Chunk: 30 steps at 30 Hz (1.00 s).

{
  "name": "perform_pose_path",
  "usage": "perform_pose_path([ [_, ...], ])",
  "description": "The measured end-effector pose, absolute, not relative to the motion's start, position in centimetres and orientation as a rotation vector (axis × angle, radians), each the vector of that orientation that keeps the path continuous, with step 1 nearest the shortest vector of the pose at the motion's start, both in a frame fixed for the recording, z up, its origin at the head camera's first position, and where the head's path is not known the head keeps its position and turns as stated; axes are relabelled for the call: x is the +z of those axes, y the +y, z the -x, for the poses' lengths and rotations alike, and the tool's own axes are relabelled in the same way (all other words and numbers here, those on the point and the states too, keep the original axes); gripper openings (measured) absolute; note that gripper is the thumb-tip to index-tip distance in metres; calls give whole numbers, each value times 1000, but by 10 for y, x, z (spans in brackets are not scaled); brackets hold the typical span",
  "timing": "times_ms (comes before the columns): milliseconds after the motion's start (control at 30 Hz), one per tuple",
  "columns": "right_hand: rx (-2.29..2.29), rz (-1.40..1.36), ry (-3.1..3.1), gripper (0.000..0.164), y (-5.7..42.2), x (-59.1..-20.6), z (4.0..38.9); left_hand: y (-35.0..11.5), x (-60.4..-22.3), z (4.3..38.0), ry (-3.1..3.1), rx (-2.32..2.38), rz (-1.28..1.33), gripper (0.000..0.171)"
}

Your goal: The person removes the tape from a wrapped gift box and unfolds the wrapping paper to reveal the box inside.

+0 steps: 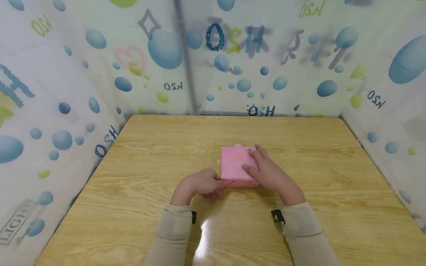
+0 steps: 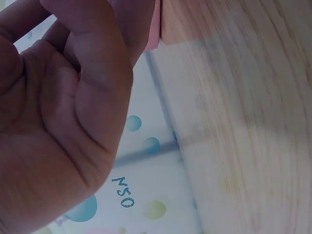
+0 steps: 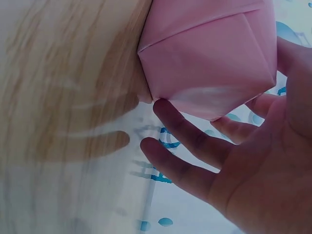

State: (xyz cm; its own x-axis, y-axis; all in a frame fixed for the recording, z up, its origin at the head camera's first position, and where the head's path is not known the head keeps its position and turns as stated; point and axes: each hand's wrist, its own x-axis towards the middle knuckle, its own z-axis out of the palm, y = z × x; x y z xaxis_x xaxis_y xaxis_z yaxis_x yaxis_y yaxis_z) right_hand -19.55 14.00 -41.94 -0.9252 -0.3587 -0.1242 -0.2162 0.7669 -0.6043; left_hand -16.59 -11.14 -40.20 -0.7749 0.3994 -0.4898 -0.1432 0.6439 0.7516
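Observation:
A small square box wrapped in pink paper (image 1: 237, 162) lies near the middle of the wooden table (image 1: 159, 144). Folded flaps of the pink paper (image 3: 209, 63) form creased triangles on its near side. My right hand (image 1: 271, 173) grips the box from the right, thumb and a finger on its top, other fingers along its right side. In the right wrist view, two fingers reach below the box edge. At the front left corner, my left hand (image 1: 204, 183) touches the box with bent fingers; its lower fingers hang free. The left fingertips' contact is mostly hidden in the left wrist view.
Behind and at both sides of the table hang pale curtains (image 1: 243, 70) printed with blue and green dots. Small whitish bits (image 1: 237, 145) show at the box's far edge. Both forearms wear light sleeves with dark wrist straps.

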Motion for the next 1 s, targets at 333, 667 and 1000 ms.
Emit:
perform_pose_path([
  [333, -876, 380, 2703, 77, 145, -405, 185, -119, -404, 171, 2341, 1145, -96, 32],
  [667, -888, 372, 2693, 68, 149, -390, 180, -116, -404, 186, 2452, 1368, 74, 45],
  [1000, -937, 410, 2645, 69, 149, -388, 180, -107, -400, 193, 2551, 1296, 77, 46],
])
